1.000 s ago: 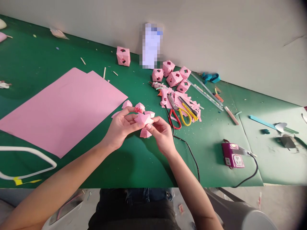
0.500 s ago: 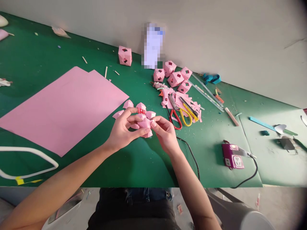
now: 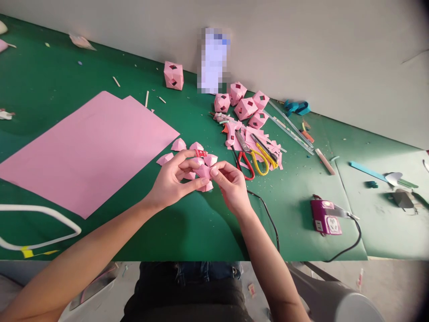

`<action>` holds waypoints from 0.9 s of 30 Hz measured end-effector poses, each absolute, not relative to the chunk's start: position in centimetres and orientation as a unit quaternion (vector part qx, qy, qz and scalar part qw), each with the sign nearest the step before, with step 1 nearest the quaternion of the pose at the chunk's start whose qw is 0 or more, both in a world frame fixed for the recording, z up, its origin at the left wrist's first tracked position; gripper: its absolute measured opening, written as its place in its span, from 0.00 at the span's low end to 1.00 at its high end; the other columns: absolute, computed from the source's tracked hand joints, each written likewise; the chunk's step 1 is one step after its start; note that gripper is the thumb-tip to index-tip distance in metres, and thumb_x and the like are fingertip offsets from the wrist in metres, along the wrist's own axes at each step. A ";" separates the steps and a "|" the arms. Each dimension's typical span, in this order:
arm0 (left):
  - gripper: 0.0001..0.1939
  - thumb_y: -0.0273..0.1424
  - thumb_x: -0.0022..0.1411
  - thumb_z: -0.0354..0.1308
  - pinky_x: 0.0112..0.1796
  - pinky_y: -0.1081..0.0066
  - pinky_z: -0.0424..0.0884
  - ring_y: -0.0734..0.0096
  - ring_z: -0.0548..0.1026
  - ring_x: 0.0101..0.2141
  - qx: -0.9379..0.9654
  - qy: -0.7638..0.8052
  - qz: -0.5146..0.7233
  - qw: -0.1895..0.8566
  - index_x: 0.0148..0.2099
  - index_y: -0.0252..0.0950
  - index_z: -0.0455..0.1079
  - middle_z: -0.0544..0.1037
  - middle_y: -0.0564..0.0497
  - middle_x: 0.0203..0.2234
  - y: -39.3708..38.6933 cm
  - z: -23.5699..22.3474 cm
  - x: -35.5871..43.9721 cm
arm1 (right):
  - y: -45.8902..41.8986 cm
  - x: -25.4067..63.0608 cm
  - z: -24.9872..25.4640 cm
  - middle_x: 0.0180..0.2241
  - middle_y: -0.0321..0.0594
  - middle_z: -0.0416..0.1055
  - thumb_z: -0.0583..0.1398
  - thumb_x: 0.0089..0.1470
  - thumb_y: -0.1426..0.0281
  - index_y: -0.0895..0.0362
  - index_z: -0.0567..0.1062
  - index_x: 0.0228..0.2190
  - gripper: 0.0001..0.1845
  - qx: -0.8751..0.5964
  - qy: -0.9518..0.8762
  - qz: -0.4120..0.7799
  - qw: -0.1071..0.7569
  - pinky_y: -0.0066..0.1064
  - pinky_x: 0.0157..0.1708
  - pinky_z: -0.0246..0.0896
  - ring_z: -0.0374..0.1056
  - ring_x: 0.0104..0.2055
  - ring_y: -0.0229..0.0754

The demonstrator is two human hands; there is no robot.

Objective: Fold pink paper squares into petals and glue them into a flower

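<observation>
Between my two hands is a small folded pink paper piece [image 3: 203, 171]. My left hand [image 3: 170, 181] grips its left side between thumb and fingers, with a red patterned wrap [image 3: 201, 153] around one finger. On the right side, my right hand [image 3: 229, 183] pinches the same piece with thumb and forefinger. Several similar folded pink paper pieces [image 3: 178, 144] lie on the green table around and beneath my fingers, some partly hidden by them. A large pink paper sheet [image 3: 90, 154] lies to the left of my left hand.
Pink paper polyhedra [image 3: 246, 108] with diamond openings stand near the wall. Before them lie a pink glue gun [image 3: 231, 134], scissors [image 3: 248, 154], a yellow cutter [image 3: 266, 154] and paper scraps. A black cord runs past my right hand; a purple power socket [image 3: 325, 217] sits at right.
Both hands have shifted slightly right and down with the folded paper piece, which has been turned between the fingers. More of the loose pieces beneath shows now.
</observation>
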State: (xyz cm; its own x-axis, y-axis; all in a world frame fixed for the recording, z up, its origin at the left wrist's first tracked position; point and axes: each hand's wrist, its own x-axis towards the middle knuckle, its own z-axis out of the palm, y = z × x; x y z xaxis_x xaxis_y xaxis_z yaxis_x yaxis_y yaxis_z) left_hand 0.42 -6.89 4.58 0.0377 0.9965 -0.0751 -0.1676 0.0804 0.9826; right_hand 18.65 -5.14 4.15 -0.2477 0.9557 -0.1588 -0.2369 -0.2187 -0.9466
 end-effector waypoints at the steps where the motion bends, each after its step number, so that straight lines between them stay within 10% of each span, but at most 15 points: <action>1: 0.31 0.31 0.48 0.82 0.43 0.63 0.81 0.61 0.84 0.39 0.447 0.465 0.513 0.567 0.54 0.41 0.76 0.83 0.52 0.36 -6.9 4.6 0.5 | -5.1 18.6 4.1 0.28 0.33 0.73 0.76 0.51 0.50 0.53 0.79 0.30 0.21 -0.416 -0.432 0.658 0.455 0.30 0.31 0.64 0.67 0.29 0.37; 27: 0.09 0.34 0.59 0.77 0.40 0.70 0.79 0.69 0.81 0.35 0.193 0.392 0.518 0.736 0.37 0.37 0.83 0.84 0.49 0.33 -5.1 4.0 0.2 | -4.9 18.2 3.5 0.29 0.36 0.79 0.74 0.53 0.49 0.54 0.80 0.32 0.22 -0.462 -0.406 0.660 0.430 0.29 0.29 0.67 0.71 0.28 0.36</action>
State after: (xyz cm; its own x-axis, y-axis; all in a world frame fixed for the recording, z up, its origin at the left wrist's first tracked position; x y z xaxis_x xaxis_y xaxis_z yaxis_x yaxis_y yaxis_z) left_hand 0.24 -5.11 4.02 0.1569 0.9130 -0.3767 -0.6111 0.3893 0.6892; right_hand 18.21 -4.93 3.46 -0.2017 0.9440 -0.2612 -0.1929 -0.2997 -0.9343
